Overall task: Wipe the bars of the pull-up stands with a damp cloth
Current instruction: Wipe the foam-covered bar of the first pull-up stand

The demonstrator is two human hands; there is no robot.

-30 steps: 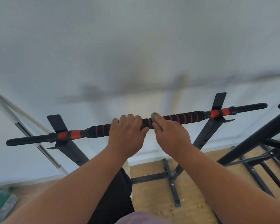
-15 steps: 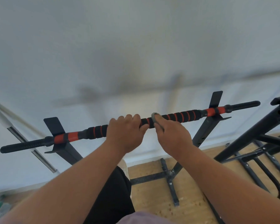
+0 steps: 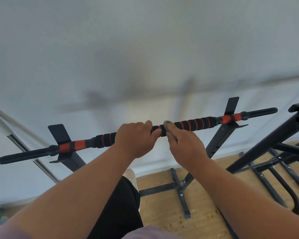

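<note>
A black pull-up bar [image 3: 197, 124] with orange rings runs across the view from lower left to upper right, resting on two black stand uprights. My left hand [image 3: 135, 140] grips the bar near its middle, fingers wrapped over the top. Just to its right, my right hand [image 3: 185, 145] holds a small grey cloth [image 3: 166, 125] against the foam grip. Most of the cloth is hidden under my fingers.
A second black pull-up stand [image 3: 269, 142] rises at the right, its feet on the wooden floor [image 3: 162, 204]. A white wall lies behind the bar. A white and metal pole [image 3: 21, 145] leans at the left. My leg in black trousers [image 3: 121, 213] is below.
Both hands stay at the same place on the bar. The view has shifted slightly, and the bar's left end sits a bit lower in the frame.
</note>
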